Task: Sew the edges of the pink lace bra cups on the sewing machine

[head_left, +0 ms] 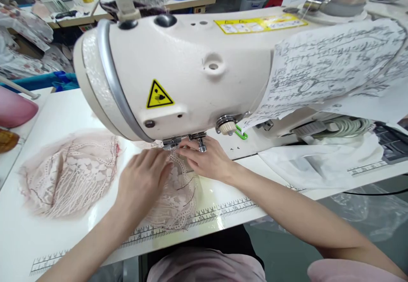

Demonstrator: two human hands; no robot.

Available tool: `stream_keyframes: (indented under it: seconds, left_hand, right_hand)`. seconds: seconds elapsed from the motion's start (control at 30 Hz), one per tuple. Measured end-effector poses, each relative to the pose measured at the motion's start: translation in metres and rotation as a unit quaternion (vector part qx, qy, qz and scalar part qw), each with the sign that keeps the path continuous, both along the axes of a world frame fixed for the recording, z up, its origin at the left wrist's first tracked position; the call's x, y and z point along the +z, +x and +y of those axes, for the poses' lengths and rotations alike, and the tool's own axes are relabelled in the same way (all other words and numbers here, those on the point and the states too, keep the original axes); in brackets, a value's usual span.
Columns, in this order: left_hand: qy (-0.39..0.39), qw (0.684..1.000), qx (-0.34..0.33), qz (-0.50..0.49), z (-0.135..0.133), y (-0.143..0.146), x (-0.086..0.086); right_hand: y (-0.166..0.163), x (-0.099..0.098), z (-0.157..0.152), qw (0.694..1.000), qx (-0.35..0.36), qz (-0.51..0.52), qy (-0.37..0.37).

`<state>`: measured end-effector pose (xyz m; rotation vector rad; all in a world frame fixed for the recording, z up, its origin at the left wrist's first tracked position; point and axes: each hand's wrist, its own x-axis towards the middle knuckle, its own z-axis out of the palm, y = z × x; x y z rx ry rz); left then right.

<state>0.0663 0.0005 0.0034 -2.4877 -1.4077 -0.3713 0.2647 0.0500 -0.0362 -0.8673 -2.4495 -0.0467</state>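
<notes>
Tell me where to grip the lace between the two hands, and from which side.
Pinch the lace at its near edge, probably best coming from the person's side of the table. That edge lies spread out over the printed ruler, while the far end is crowded by the left hand, the right hand and the sewing machine.

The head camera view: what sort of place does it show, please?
Most likely a garment sewing workshop. A sewing machine fills the view, pale pink lace lies beneath its needle area, and patterned fabric shows in the background.
</notes>
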Motion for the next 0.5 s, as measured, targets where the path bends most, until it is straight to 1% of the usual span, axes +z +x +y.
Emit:
stream_keyframes:
  seconds: [0.03,0.1,0.2,0.3,0.37,0.5]
  left_hand:
    - [0.003,1.0,-0.026,0.001,-0.005,0.003,-0.004]
    - [0.013,0.998,-0.054,0.008,-0.012,0.008,-0.013]
    - [0.026,0.997,-0.064,0.016,-0.011,0.008,-0.024]
    - [0.022,0.998,-0.067,0.007,-0.003,0.004,-0.029]
    - [0.018,0.998,-0.068,0.0,0.003,0.001,-0.03]
    - [0.006,0.997,-0.069,-0.015,0.008,-0.002,-0.031]
  right_hand:
    - [0.0,0.0,0.0,1.0,0.001,-0.016,0.013]
    - [-0.001,-0.001,0.0,0.999,-0.013,-0.04,0.03]
    - [-0.001,-0.004,0.001,0.996,-0.036,-0.061,0.056]
    - [-0.001,-0.005,0.003,0.992,-0.046,-0.089,0.074]
    - [-0.002,-0.005,0.003,0.99,-0.049,-0.117,0.056]
    - [-0.004,-0.008,0.005,0.985,-0.058,-0.163,-0.016]
